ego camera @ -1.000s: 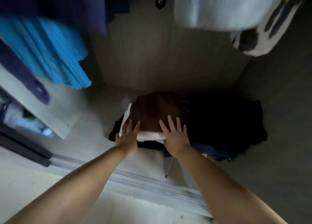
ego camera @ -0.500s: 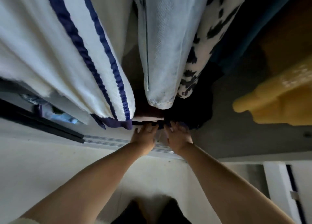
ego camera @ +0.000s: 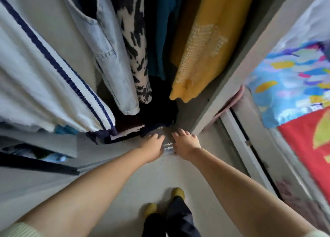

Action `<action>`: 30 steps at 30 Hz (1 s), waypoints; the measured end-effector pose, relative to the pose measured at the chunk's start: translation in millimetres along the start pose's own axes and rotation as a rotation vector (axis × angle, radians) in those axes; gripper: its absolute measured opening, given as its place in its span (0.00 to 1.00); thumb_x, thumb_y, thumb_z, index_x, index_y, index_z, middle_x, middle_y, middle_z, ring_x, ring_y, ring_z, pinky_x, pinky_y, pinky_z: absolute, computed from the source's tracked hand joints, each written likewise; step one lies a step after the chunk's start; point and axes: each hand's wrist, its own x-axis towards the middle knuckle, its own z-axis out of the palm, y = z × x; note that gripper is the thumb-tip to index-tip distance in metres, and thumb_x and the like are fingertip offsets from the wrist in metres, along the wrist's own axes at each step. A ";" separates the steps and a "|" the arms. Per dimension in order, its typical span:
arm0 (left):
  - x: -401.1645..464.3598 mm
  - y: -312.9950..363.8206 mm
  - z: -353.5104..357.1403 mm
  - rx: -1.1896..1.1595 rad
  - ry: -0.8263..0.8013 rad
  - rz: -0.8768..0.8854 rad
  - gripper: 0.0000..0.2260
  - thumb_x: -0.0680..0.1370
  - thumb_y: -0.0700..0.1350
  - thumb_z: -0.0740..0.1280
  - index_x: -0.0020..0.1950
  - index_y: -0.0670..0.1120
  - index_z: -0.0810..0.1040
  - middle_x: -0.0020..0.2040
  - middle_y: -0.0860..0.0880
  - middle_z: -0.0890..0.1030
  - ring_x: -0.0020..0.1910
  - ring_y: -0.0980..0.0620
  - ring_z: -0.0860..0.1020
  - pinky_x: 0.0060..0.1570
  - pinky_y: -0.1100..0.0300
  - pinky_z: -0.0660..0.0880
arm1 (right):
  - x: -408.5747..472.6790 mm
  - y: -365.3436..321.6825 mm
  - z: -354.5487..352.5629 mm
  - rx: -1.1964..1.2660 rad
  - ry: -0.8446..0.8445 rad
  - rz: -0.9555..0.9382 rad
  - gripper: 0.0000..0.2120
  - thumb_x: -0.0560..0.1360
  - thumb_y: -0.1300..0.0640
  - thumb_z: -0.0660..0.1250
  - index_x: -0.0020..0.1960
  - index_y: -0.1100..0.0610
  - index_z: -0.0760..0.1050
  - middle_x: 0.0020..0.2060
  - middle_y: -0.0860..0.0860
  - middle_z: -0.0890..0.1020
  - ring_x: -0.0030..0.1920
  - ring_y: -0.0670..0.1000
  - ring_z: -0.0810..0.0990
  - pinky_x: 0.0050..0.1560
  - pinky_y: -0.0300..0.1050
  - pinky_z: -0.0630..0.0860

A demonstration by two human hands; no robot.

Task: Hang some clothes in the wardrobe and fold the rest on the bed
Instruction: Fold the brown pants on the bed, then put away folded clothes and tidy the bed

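Both my arms reach toward the wardrobe floor. My left hand point(ego camera: 153, 145) and my right hand point(ego camera: 185, 143) hover with relaxed fingers just in front of a folded stack of dark and white clothes point(ego camera: 128, 132), holding nothing. Above hang several garments: a white one with navy stripes point(ego camera: 44, 79), a pale denim one point(ego camera: 110, 58), a black-and-white patterned one point(ego camera: 135, 49), a teal one point(ego camera: 164, 31) and a yellow knit point(ego camera: 201, 45).
The wardrobe's side panel point(ego camera: 232, 72) stands to the right, with the sliding-door rail point(ego camera: 167, 147) under my hands. A bed with a bright patterned cover point(ego camera: 294, 79) and a red cloth point(ego camera: 307, 147) lies at far right. My feet in yellow socks point(ego camera: 176, 192) stand on the pale floor.
My head has risen and pulled back from the wardrobe floor. Both hands left the folded stack and drew back to the rail. The hanging clothes and the bed came into view.
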 end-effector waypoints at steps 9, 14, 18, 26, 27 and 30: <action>-3.8 151.5 -54.6 0.219 0.048 0.402 0.23 0.81 0.51 0.56 0.75 0.47 0.59 0.68 0.43 0.68 0.68 0.42 0.67 0.59 0.49 0.70 | -139.9 122.9 -27.7 0.169 0.111 0.441 0.18 0.80 0.57 0.56 0.69 0.55 0.64 0.66 0.56 0.68 0.66 0.58 0.69 0.63 0.53 0.67; -5.8 286.3 -60.4 0.325 0.082 0.624 0.23 0.81 0.51 0.57 0.75 0.47 0.59 0.69 0.43 0.69 0.68 0.43 0.67 0.62 0.46 0.70 | -240.6 223.3 -17.4 0.255 0.173 0.686 0.19 0.80 0.56 0.54 0.70 0.54 0.64 0.67 0.56 0.68 0.66 0.59 0.69 0.62 0.55 0.67; -8.6 399.4 -37.5 0.377 0.071 0.754 0.24 0.81 0.51 0.58 0.76 0.47 0.59 0.69 0.43 0.69 0.68 0.43 0.68 0.62 0.46 0.70 | -313.9 297.6 8.9 0.284 0.157 0.820 0.20 0.79 0.58 0.56 0.70 0.54 0.64 0.65 0.56 0.69 0.62 0.59 0.72 0.56 0.55 0.70; -26.1 579.0 27.3 0.411 -0.027 0.927 0.24 0.82 0.51 0.56 0.77 0.48 0.56 0.70 0.44 0.67 0.66 0.44 0.69 0.58 0.46 0.72 | -451.3 428.4 51.7 0.323 0.110 0.998 0.22 0.80 0.60 0.53 0.74 0.54 0.60 0.68 0.57 0.67 0.61 0.59 0.74 0.55 0.56 0.73; -27.5 604.1 31.9 0.430 -0.034 0.950 0.24 0.82 0.52 0.56 0.77 0.49 0.56 0.70 0.44 0.67 0.66 0.44 0.69 0.57 0.46 0.73 | -469.3 445.5 56.3 0.331 0.113 1.026 0.22 0.80 0.60 0.53 0.74 0.54 0.60 0.67 0.57 0.67 0.61 0.60 0.73 0.56 0.56 0.73; -27.2 658.9 34.0 0.468 -0.014 1.000 0.24 0.82 0.52 0.55 0.77 0.49 0.56 0.71 0.44 0.67 0.66 0.44 0.69 0.54 0.48 0.74 | -500.7 479.8 62.1 0.353 0.130 1.089 0.20 0.80 0.59 0.53 0.72 0.55 0.62 0.67 0.57 0.67 0.62 0.60 0.72 0.56 0.57 0.74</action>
